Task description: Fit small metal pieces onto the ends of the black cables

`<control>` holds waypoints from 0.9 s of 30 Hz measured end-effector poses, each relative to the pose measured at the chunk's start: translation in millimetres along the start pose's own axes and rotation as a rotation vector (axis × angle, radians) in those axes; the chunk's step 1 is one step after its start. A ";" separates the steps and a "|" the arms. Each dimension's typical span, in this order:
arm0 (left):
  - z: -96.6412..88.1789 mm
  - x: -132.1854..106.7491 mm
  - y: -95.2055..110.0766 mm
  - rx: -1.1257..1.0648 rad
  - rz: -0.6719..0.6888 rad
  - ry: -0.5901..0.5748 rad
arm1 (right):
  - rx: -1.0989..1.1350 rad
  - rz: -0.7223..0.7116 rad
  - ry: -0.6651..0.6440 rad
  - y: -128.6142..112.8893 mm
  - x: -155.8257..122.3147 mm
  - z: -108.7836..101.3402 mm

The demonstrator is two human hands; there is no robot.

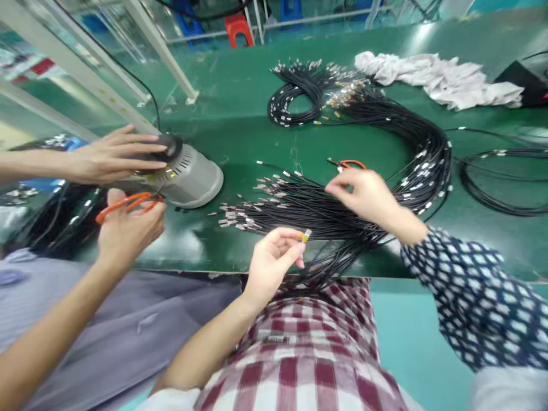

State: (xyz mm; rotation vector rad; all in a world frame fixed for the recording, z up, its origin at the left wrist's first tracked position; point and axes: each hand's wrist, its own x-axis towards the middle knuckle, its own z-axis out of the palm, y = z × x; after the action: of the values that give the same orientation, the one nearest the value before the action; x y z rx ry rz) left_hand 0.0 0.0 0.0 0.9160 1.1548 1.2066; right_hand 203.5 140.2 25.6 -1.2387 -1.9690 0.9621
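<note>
At six o'clock the left hand [274, 260] pinches a connector [306, 235]; at three, the right hand [363, 197] is over cables [317, 210] on the tabletop [240, 114]. A co-worker's hand [131, 237] at nine holds scissors [126, 202]; a cloth [445, 80] lies at two.

Glossy green tabletop [240, 103], smooth black cables [413, 123] (plastic-looking), matt rumpled cloth [445, 80]

your right sleeve [475, 291]: navy with pale diamond-ish patches, gathered cuff | your checked garment [295, 348]: maroon and white, kinda gingham | your left sleeve [171, 399]: plain white, short-looking | your left hand [276, 260], right hand [363, 197]: bare
</note>
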 end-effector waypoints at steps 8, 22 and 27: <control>5.5 -5.3 7.6 0.033 -0.003 -0.018 | 0.544 0.209 -0.219 -39.2 -61.3 39.4; -13.1 8.3 7.0 -0.249 -0.360 -0.344 | 0.755 0.152 -0.440 -38.1 -59.5 39.5; -11.3 13.1 3.0 -0.392 -0.522 -0.473 | 0.763 0.146 -0.461 -36.3 -58.9 39.0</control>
State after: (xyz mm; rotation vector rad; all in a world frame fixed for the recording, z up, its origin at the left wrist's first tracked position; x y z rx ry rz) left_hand -12.0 12.7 -1.6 0.5116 0.6781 0.6974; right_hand 177.2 65.3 27.5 -0.7587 -1.5487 1.9741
